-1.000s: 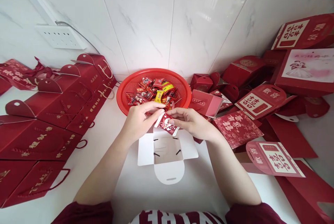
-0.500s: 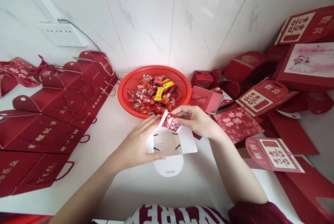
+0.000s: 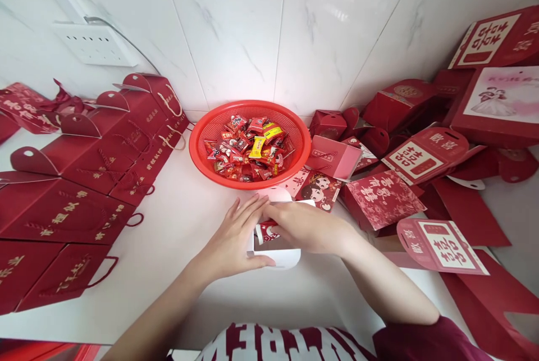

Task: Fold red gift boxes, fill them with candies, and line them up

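Observation:
A small white-inside gift box (image 3: 278,257) lies on the counter in front of me, its flaps folded out. My left hand (image 3: 238,234) grips the box's left side, thumb along the near edge and fingers over the far edge. My right hand (image 3: 314,229) reaches into the box opening from the right, with its fingertips mostly hidden. Under them, inside the box, is a red-and-white wrapped candy (image 3: 266,233). Behind the box stands a red plastic basket (image 3: 196,153) holding many wrapped candies (image 3: 240,145), mostly red with a few yellow.
Dark red gift boxes with rope handles (image 3: 80,209) stand in rows on the left. Flat and folded red boxes (image 3: 383,198) pile up on the right. A card with cartoon faces (image 3: 322,190) lies beside the basket. A power strip (image 3: 95,44) is on the tiled wall.
My right hand has lowered the wrapped candy from above the box into its opening. My left hand has stayed on the box's left side, shifting slightly right.

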`<move>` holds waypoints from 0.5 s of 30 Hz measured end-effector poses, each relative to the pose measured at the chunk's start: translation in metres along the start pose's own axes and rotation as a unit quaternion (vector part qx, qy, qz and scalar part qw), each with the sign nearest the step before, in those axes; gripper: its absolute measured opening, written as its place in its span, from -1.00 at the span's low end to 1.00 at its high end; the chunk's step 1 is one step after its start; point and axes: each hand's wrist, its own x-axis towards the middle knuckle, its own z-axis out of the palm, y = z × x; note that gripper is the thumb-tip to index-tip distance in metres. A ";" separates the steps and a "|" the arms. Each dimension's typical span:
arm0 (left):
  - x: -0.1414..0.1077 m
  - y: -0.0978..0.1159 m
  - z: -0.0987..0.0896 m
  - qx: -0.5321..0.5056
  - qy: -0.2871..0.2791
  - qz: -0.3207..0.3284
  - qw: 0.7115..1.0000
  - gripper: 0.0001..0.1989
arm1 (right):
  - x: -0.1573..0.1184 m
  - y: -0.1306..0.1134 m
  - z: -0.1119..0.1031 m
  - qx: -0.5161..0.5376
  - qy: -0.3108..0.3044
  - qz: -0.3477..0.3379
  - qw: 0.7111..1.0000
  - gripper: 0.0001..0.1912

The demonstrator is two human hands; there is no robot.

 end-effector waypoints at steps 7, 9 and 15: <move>-0.001 -0.007 0.016 -0.021 0.054 0.023 0.998 0.08 | -0.003 -0.003 -0.019 -0.024 0.009 0.015 1.000 -0.79; -0.001 -0.009 0.019 -0.034 0.065 0.025 0.997 0.09 | -0.005 0.000 -0.041 0.009 0.059 0.012 0.998 -0.83; -0.001 -0.016 0.027 -0.067 0.091 0.067 0.991 -0.18 | 0.027 0.017 -0.086 -0.103 0.199 0.137 0.965 -0.72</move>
